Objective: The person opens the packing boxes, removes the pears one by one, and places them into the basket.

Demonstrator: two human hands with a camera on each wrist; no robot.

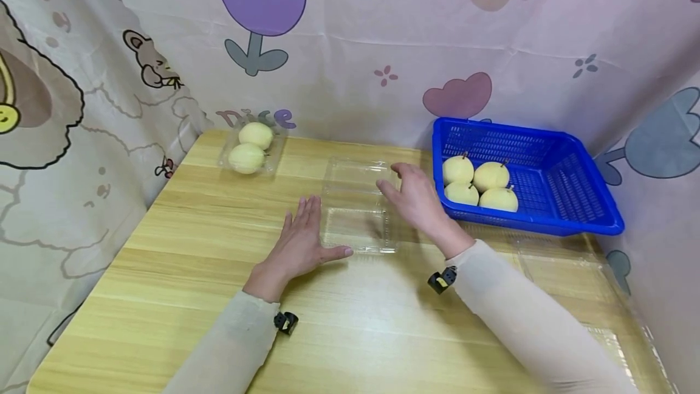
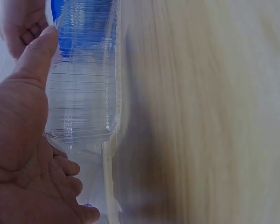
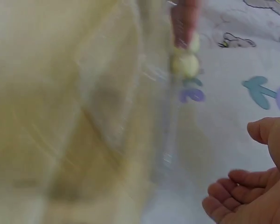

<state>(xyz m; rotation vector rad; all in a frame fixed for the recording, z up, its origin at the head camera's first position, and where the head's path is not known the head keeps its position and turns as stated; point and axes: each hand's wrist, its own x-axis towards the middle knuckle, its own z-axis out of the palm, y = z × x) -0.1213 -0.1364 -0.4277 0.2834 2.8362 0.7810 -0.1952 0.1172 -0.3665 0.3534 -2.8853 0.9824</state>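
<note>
Clear box (image 1: pixel 358 227) lies open on the desk (image 1: pixel 372 321), between the two hands and with no pear in it; its see-through walls make it hard to tell lid from base. Taking the box as the clock's centre, the left hand (image 1: pixel 299 243) is at 8 o'clock, fingers straight, thumb spread wide along the near edge. It grips nothing; the thumb appears to touch the rim, though the contact is not certain. The right hand (image 1: pixel 418 202) is at 3 o'clock, its fingers loosely bent with a wide gap to the thumb and nothing held in it; whether its tips touch the box, I cannot tell.

At 10 o'clock, near the desk's far edge, another clear box (image 1: pixel 277 146) holds two pears (image 1: pixel 247 158). Between 2 and 3 o'clock stands a blue basket (image 1: pixel 547 224) with four pears (image 1: pixel 497 199) gathered at its near left corner. Toward 4 o'clock more clear plastic (image 1: pixel 563 260) lies on the desk. A printed cloth (image 1: pixel 350 65) hangs behind, at 12 o'clock.

The step in hand looks like setting the open box in place. The next move seems to call for a light touch, since such thin walls would probably bend or slide easily.
</note>
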